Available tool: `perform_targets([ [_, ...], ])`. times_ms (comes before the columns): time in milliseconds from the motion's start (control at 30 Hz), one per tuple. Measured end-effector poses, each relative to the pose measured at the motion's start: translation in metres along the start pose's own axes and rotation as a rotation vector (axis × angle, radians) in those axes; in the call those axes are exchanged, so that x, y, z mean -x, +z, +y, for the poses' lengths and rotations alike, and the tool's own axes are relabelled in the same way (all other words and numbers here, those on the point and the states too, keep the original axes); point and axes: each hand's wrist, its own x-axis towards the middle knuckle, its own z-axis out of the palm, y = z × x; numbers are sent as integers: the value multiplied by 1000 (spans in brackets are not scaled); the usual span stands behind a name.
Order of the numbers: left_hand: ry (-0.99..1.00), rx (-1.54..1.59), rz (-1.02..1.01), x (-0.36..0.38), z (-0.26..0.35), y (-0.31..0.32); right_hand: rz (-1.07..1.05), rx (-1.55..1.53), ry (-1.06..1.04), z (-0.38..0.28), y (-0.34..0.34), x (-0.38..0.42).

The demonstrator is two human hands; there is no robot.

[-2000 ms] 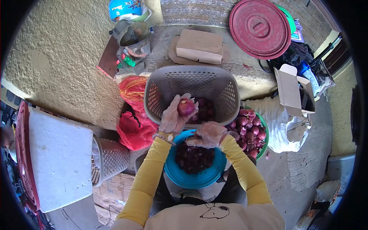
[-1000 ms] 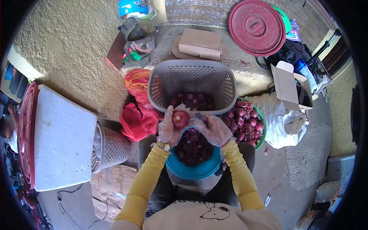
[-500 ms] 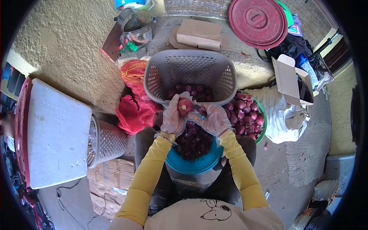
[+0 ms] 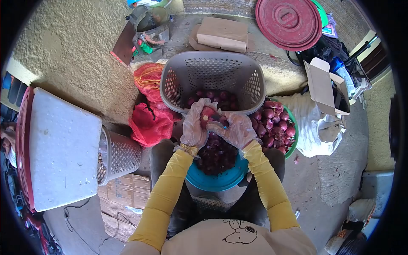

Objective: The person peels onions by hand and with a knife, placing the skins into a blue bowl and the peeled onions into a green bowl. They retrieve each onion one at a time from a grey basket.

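My left hand [image 4: 196, 126], in a clear plastic glove, is closed around a red onion [image 4: 207, 115] with a pale cut end. Close against it, my gloved right hand [image 4: 236, 129] grips what looks like a small knife [image 4: 224, 122], dark with a bit of blue, mostly hidden by the fingers. Both hands are over the near rim of a grey perforated basket [image 4: 170, 91], which has several onions at its bottom. Under the hands, a blue basin [image 4: 212, 183] between my knees holds dark red onion skins [image 4: 216, 157].
To the right, a green-rimmed basin [image 4: 294, 142] is heaped with red onions [image 4: 272, 123], beside a white sack [image 4: 310, 140]. Red mesh bags [image 4: 148, 123] lie left of the basket. A white foam lid [image 4: 68, 148] and another perforated basket [image 4: 123, 153] stand further left.
The onion has turned in my left hand, and its pale end now faces more to the left. Both hands have drawn slightly closer together around it; the view has shifted a little.
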Motion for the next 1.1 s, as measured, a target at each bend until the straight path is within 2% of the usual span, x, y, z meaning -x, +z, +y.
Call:
perform_targets([
  [133, 9, 46, -28, 2, 3, 11, 56, -17, -45, 3, 3, 0],
  [200, 67, 1, -49, 7, 5, 20, 15, -15, -25, 4, 3, -1],
  [333, 53, 57, -66, 1, 1, 9, -4, -35, -36, 7, 7, -3],
  [400, 75, 94, -104, -1, 1, 9, 21, -153, -93, 8, 11, -4],
  [500, 60, 146, -111, 0, 2, 14, -25, -178, -22, 5, 8, -3],
  [600, 122, 63, -129, 3, 3, 20, -20, -176, -58, 10, 11, -3],
  [700, 19, 61, -106, 5, 6, 21, 26, -152, -138, 5, 6, 0],
  [833, -1, 27, -84, 7, 15, 18, 19, -155, -149, 12, 4, 2],
  [900, 16, 39, -88, 4, 15, 10, -147, 103, -75, 10, -4, 3],
  [933, 17, 37, -87, 4, 16, 8, -147, 102, -76, 8, -5, 3],
  [1100, -50, 84, -77, 4, 19, 9, 57, -62, -245, 15, 2, 1],
])
